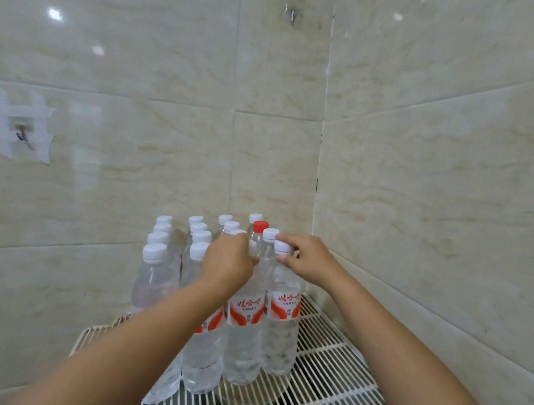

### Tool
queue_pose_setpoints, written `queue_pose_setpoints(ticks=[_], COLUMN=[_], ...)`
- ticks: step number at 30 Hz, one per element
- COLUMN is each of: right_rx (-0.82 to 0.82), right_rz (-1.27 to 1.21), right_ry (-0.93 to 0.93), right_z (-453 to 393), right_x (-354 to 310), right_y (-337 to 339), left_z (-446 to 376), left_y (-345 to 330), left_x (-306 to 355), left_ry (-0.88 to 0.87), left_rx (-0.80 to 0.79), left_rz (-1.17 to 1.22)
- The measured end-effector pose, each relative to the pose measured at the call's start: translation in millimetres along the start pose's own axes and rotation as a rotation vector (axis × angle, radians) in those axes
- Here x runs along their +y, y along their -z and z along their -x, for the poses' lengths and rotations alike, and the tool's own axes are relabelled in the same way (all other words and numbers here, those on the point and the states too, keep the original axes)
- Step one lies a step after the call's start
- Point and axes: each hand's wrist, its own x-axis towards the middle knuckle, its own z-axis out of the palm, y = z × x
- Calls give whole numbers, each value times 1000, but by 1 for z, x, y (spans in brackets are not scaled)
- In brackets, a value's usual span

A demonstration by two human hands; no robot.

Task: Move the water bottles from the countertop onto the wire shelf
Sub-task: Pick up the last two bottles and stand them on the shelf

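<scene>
Both hands up at the bottle tops now. Right hand has fingers curled round the neck of the front right bottle, just under its white cap, thumb side on the cap edge. Left hand is curled over the top of the next bottle beside it; its cap is hidden under the fingers, so looks like a grip, but can't see exactly where the fingertips land.

Both bottles stand upright on the wire shelf, touching each other, at the front of a packed group of bottles w/ white caps and one red cap near the back. Shelf sits in the tiled corner; hooks on the wall. No desk in view.

Handling: these look full, clear water to the shoulder, so fairly heavy for a neck grip. Thin plastic, body will dent if squeezed, label area probably slick. Neck ring under the cap is the stiff spot, best place to hold. Wire slats give an uneven footing, so set bases flat or they'll likely rock and knock the neighbours.
</scene>
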Motion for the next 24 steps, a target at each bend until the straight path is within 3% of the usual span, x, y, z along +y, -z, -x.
queue_pose_setpoints(ticks=[5,9,12,16,19,24], right_rx=[5,-15,-47,-153,-216,-211], right_rz=[-25,-14,-74,-261,-335,-310], right_ry=[14,24,11,-30,-29,-35], right_z=[-1,0,0,-3,-7,-3], right_x=[10,12,12,15,20,18], right_y=[-5,-5,-3,5,6,6], left_z=[0,11,16,21,21,25], left_y=[-3,-1,-11,-17,-23,-33], left_x=[-4,-14,-36,-59,-68,-69], left_ry=[-110,-314,-280,-239,-237,-258], left_rx=[20,277,327,272,342,392], left_rz=[-121,-381,-494,-408,-361,-351])
